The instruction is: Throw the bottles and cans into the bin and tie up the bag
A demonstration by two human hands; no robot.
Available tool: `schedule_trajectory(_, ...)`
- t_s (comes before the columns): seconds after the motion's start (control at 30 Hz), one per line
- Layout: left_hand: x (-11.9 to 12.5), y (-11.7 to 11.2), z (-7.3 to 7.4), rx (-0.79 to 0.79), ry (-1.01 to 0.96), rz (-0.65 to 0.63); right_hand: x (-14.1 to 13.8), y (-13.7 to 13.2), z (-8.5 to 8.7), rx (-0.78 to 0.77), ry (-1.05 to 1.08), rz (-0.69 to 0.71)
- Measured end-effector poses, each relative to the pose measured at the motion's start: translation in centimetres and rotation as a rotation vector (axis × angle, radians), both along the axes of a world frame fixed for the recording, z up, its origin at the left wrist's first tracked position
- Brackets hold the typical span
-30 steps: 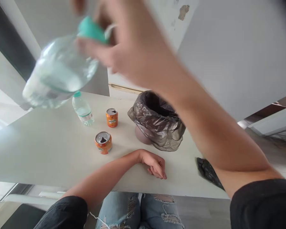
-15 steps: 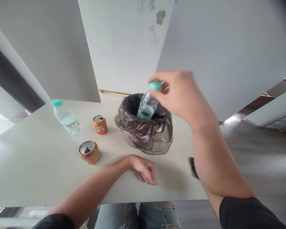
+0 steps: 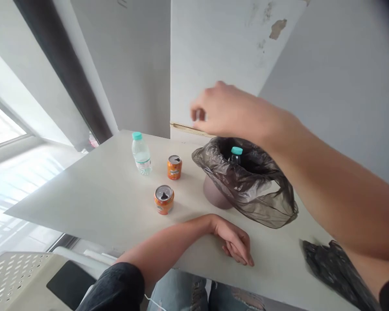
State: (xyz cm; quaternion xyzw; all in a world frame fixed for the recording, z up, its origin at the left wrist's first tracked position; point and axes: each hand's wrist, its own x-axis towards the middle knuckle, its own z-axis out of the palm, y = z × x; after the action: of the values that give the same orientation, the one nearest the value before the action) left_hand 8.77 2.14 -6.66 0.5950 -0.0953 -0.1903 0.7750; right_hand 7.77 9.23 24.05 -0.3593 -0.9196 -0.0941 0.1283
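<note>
From where I stand, a turquoise-capped bottle (image 3: 141, 157) is upright near the far left corner of the white table (image 3: 100, 185). Right of it come two orange cans, both upright and opened: the front can (image 3: 164, 202) closer to the near edge, the rear can (image 3: 174, 167) towards the far edge. The right hand (image 3: 220, 110) is raised near the bin (image 3: 215, 194), fingers bent, a gap between them and the thumb, gripping nothing. A dark liner (image 3: 253, 194) drapes over the bin's rim; inside, a second bottle (image 3: 236, 152) shows only its cap and neck. The left hand (image 3: 233, 239) rests by the near edge, fingers folded under; I can't tell whether they're fully closed. Farther right, a crumpled black bag (image 3: 333, 268) lies along that edge.
</note>
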Motion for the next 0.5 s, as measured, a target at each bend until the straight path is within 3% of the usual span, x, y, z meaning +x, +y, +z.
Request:
schedule_trajectory(0.1,-0.2,-0.1,0.4,-0.001,-0.008,-0.019,-8.6,0.3,-0.7,-0.164,-0.159,0.094)
schedule_trajectory(0.23,-0.5,-0.2,0.5,-0.007,-0.007,0.0,-16.5,1.6,-5.3,-0.287,-0.175,0.195)
schedule_trajectory(0.3,-0.6,-0.2,0.2,-0.02,-0.013,0.012,-18.4,1.8,-7.5,-0.314,-0.226,0.168)
schedule_trajectory(0.37,-0.7,-0.2,-0.1,-0.029,-0.021,0.013,-19.2,1.6,-8.6,-0.323,-0.284,0.157)
schedule_trajectory(0.43,-0.7,-0.1,-0.3,-0.026,-0.028,0.009,-18.8,1.2,-8.1,-0.315,-0.275,0.195)
schedule_trajectory(0.5,-0.7,-0.1,-0.4,-0.023,-0.033,0.019,-17.1,0.5,-5.8,-0.275,-0.183,0.233)
